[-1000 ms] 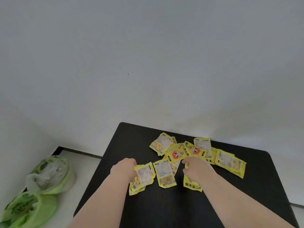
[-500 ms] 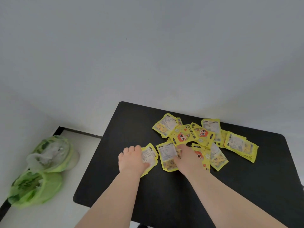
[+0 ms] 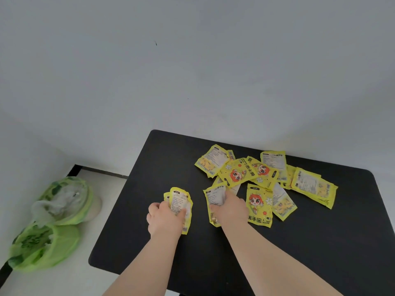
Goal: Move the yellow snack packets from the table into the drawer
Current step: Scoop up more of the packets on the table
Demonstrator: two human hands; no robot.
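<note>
Several yellow snack packets (image 3: 237,174) lie in a loose pile on the black table (image 3: 162,159), toward its far right. My left hand (image 3: 164,218) grips a yellow packet (image 3: 179,201), with a second one behind it, left of the pile. My right hand (image 3: 230,208) grips another yellow packet (image 3: 215,195) at the near edge of the pile. A packet with a cartoon face (image 3: 259,204) lies just right of that hand. No drawer is in view.
Two green plastic bags (image 3: 64,199) (image 3: 42,242) sit on the white floor left of the table. A white wall runs behind the table. The table's near half (image 3: 299,253) is bare apart from my forearms.
My left hand has curled round its packet and raised it off the table. My right hand has closed on a packet at the pile's near edge. The camera has tilted down.
</note>
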